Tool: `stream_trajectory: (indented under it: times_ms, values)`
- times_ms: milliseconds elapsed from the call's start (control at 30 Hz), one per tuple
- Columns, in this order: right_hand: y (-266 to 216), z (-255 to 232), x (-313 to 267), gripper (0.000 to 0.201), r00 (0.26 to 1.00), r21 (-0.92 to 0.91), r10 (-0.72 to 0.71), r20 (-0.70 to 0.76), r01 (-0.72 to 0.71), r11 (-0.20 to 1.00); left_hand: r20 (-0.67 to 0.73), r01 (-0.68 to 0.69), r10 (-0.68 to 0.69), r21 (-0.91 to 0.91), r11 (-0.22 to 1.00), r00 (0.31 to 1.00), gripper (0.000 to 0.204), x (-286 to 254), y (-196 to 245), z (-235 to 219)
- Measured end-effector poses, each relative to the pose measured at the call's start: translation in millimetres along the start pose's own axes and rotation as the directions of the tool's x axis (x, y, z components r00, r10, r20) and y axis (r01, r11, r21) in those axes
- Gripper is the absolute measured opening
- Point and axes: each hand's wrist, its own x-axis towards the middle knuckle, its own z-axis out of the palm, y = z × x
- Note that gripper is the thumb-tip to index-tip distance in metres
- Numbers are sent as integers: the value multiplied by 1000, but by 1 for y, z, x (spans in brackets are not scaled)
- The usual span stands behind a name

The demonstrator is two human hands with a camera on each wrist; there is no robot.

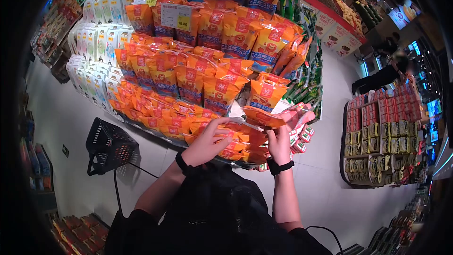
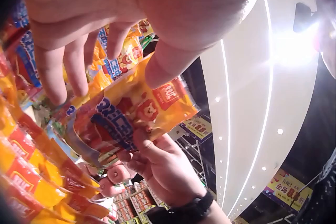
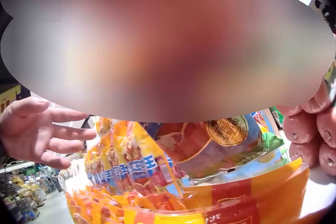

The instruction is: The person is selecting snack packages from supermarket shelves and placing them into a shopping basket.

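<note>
My right hand (image 1: 279, 144) pinches an orange snack bag (image 2: 168, 109) at its edge, thumb across the front. Blue lettering, a cartoon lion and a red logo mark the bag, which is tilted in the left wrist view. Opposite it is my left hand (image 1: 207, 141), with fingers loosely spread and the thumb overlapping the bag in the left wrist view. In the right wrist view the left hand (image 3: 44, 132) appears apart from the bags, palm showing. Rows of similar orange bags (image 1: 188, 80) fill the tiered display before me. A large blur hides the upper right wrist view.
White packages (image 1: 99, 42) stand left on the display, with price cards (image 1: 176, 16) above. Pink sausage-like packs (image 1: 299, 123) lie at its right end. A black basket (image 1: 111, 146) is on the floor at left. Another stand (image 1: 382, 137) and a person in dark clothes (image 1: 382, 73) are at right.
</note>
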Motion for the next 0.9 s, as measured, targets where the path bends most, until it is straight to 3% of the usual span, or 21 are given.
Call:
stream_trajectory:
  times_ms: [100, 133, 233, 267, 300, 367, 433, 500, 600, 633, 700, 733, 800, 833, 867, 900]
  values:
    - [14, 12, 18, 40, 988, -6, 148, 37, -147, 989, 42, 50, -53, 51, 997, 998, 57, -6, -4, -41]
    - [18, 17, 23, 34, 992, -78, 125, 25, -122, 989, 47, 31, -32, 24, 999, 998, 48, -5, -15, -54]
    - [47, 32, 32, 31, 945, 127, 324, 37, -326, 937, 94, 51, -50, -6, 999, 994, 45, -13, -28, -88]
    - [52, 39, 31, 25, 959, 200, 282, 23, -280, 939, 110, 50, -43, -55, 997, 993, 43, -14, -33, -98]
    - [53, 42, 33, 34, 965, 233, 261, -4, -253, 939, 131, 66, -59, -50, 997, 990, 42, -16, -34, -109]
    - [16, 52, 34, 23, 903, 293, 399, -157, -344, 892, 185, 87, -75, -55, 995, 980, 41, -13, -37, -122]
    - [6, 49, 37, 38, 921, 36, 328, -211, -328, 944, 225, 103, -89, -52, 993, 970, 40, -11, -39, -132]
    - [-13, 56, 35, 49, 913, -65, 217, -345, -254, 965, 262, 96, -81, -42, 995, 962, 40, -8, -40, -142]
    - [-80, 72, 39, 57, 878, -198, 142, -457, -257, 946, 320, 89, -74, -30, 996, 944, 40, -4, -39, -156]
    - [-86, 71, 41, 50, 868, -348, 36, -496, -237, 907, 332, 104, -88, -30, 994, 939, 39, -2, -34, -159]
    - [-75, 55, 46, 40, 895, -673, -250, -369, -72, 736, 345, 128, -117, -9, 992, 931, 39, -3, -27, -164]
    - [-76, 52, 49, 29, 894, -706, -315, -318, -2, 708, 351, 132, -129, 15, 991, 928, 39, -2, -24, -167]
    - [-94, 66, 44, 28, 925, -355, -19, -380, -127, 926, 347, 124, -129, 39, 992, 929, 38, -1, -20, -174]
    - [-110, 78, 42, 27, 920, -152, 127, -371, -195, 969, 344, 112, -118, 39, 993, 931, 38, -1, -20, -175]
    - [-125, 91, 39, 23, 937, -205, 92, -337, -168, 964, 352, 100, -108, 41, 994, 930, 38, -2, -21, -174]
    - [-133, 99, 33, 22, 953, -145, 129, -275, -174, 974, 343, 112, -113, 23, 993, 933, 38, -2, -26, -175]
